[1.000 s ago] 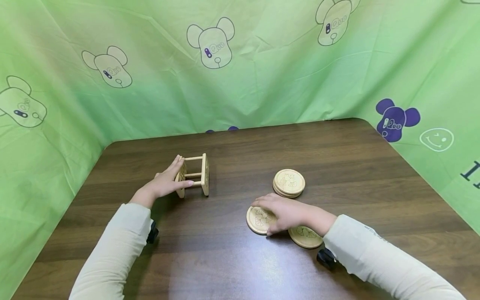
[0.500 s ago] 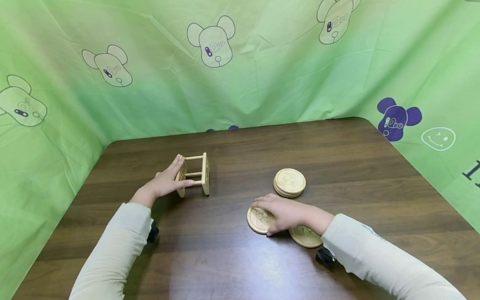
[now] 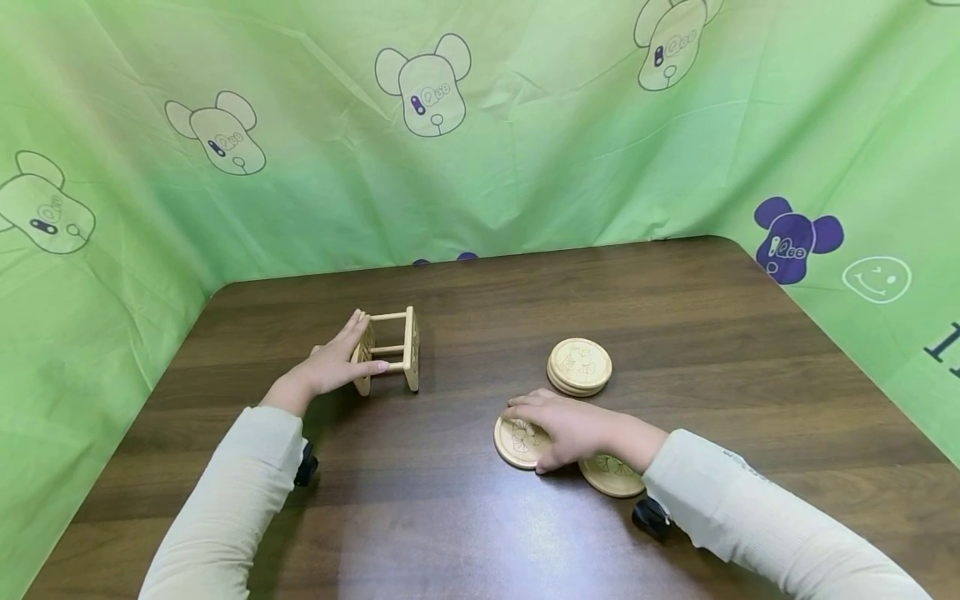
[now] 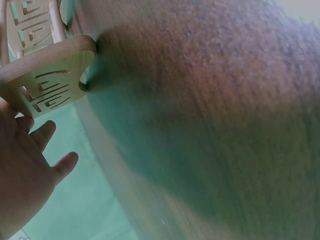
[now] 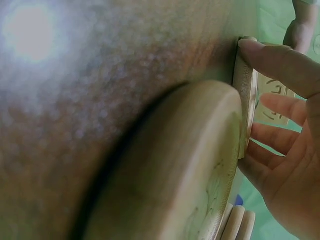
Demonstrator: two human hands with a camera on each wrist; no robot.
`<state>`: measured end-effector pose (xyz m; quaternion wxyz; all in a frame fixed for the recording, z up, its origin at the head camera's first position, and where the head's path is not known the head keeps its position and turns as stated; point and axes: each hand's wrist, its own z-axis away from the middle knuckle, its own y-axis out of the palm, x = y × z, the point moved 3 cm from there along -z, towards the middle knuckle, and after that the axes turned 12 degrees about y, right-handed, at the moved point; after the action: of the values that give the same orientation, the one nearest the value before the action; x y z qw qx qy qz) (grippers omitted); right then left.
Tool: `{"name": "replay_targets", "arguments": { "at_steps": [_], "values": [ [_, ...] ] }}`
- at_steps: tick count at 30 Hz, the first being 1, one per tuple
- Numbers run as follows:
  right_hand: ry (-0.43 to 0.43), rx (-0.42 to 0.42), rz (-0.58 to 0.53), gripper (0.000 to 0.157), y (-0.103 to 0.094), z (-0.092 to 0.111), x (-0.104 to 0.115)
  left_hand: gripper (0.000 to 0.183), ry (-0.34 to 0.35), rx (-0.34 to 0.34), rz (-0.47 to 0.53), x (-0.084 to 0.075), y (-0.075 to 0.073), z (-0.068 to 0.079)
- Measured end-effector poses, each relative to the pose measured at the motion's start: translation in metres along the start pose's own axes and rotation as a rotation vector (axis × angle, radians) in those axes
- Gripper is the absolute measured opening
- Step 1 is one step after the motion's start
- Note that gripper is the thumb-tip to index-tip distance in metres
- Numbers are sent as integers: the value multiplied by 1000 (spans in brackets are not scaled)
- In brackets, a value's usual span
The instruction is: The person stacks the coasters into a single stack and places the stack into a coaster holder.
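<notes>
My left hand holds the left side of a wooden coaster rack, with the thumb along its front rod and fingers over the top. In the left wrist view, the rack's cut-out side panel shows, and the outer fingers stick out beside it. My right hand reaches over a round wooden coaster with a carved leaf pattern, gripping it by its edges. In the right wrist view, the thumb lies at that coaster's rim. A second coaster lies partly hidden beneath the right forearm.
Behind the right hand, a small stack of coasters sits on the dark wood-grain table. Green cloth with cartoon prints hangs along the table's back and sides. A black wrist device shows under the right cuff.
</notes>
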<state>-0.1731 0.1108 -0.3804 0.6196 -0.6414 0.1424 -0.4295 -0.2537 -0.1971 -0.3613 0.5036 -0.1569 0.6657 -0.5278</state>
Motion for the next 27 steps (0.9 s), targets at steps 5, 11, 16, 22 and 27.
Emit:
{"name": "replay_targets", "arguments": {
  "at_steps": [5,11,16,22,27],
  "values": [
    [-10,-4,-6,67,0,0,-1,88,1,-4,-1,1,0,0],
    [-27,-12,-6,67,-2,1,1,89,4,-7,0,1,1,-1],
    [-40,-21,-17,67,-5,2,3,89,4,-6,-4,1,0,-1],
    [-30,-20,-38,67,-8,2,3,88,1,3,-11,-1,-1,-1],
    [-28,-23,-38,67,-9,3,2,88,-1,6,-8,-1,0,-1]
  ]
}}
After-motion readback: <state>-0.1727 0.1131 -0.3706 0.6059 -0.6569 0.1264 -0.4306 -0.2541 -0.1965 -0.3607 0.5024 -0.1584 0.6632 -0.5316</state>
